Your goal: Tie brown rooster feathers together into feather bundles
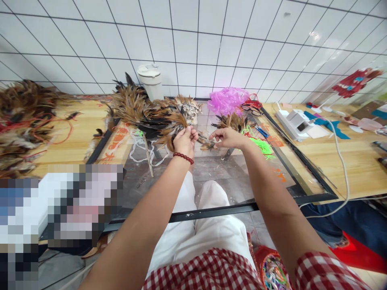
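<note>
My left hand [185, 141], with a dark red bead bracelet [183, 158] at the wrist, is closed in a pinch above the glass-topped frame. Brown and black feathers [172, 127] are at its fingertips, and the exact grip is partly hidden. To its right, my right hand [227, 138] has its fingers apart and loosely bent. A few small brown feathers [207, 144] lie between the two hands, close to the right fingertips. Behind my left hand spreads a large heap of brown feathers [130, 102].
A white lidded cup [150, 80] stands by the tiled wall. Behind my right hand are pink plastic [228, 100], bright green strands [262, 147] and a blue-handled tool [261, 132]. A white power strip [292, 123] trails a cable at right. More feathers [26, 100] lie far left.
</note>
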The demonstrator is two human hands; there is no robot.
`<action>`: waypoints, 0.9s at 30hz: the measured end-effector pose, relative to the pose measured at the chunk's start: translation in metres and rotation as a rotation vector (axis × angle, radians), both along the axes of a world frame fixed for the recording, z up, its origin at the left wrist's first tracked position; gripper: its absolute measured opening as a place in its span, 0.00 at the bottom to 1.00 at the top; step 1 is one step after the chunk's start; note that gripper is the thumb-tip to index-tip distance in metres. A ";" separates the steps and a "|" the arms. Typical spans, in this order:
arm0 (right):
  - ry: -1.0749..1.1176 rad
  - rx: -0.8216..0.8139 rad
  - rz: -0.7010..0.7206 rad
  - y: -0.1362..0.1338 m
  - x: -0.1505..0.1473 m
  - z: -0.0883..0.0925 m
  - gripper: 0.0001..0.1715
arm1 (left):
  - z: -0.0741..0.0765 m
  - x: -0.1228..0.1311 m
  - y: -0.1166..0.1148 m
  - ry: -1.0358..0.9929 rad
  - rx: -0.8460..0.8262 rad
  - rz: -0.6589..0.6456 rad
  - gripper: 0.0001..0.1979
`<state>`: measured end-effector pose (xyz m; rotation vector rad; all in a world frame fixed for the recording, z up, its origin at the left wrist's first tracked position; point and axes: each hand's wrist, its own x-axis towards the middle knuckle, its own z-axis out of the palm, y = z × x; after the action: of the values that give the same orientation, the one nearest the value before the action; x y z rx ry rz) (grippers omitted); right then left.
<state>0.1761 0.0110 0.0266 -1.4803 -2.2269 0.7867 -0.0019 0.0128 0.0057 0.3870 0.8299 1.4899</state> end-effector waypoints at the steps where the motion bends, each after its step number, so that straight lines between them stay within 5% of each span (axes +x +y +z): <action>1: -0.019 0.007 -0.006 0.000 -0.002 0.000 0.20 | 0.000 0.000 0.000 0.004 0.002 -0.003 0.05; 5: 0.218 -0.068 -0.090 0.001 -0.004 -0.001 0.11 | 0.000 0.000 -0.001 0.040 0.022 -0.038 0.05; 12: 0.890 -0.265 -0.353 0.003 -0.009 -0.001 0.23 | 0.001 0.002 -0.005 0.108 0.023 -0.175 0.04; 17: 0.910 -0.143 -0.349 0.005 -0.029 -0.008 0.23 | 0.003 0.005 -0.009 0.179 -0.011 -0.341 0.05; 22: 0.859 0.055 -0.327 0.005 -0.037 -0.009 0.19 | 0.003 0.005 -0.011 0.232 -0.002 -0.403 0.05; 27: 0.825 0.089 -0.320 0.008 -0.037 -0.012 0.18 | -0.002 0.007 -0.011 0.297 0.046 -0.471 0.07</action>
<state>0.1392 0.0188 0.0146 -1.1304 -1.3573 0.9471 0.0054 0.0023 0.0036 0.7943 0.8638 1.0258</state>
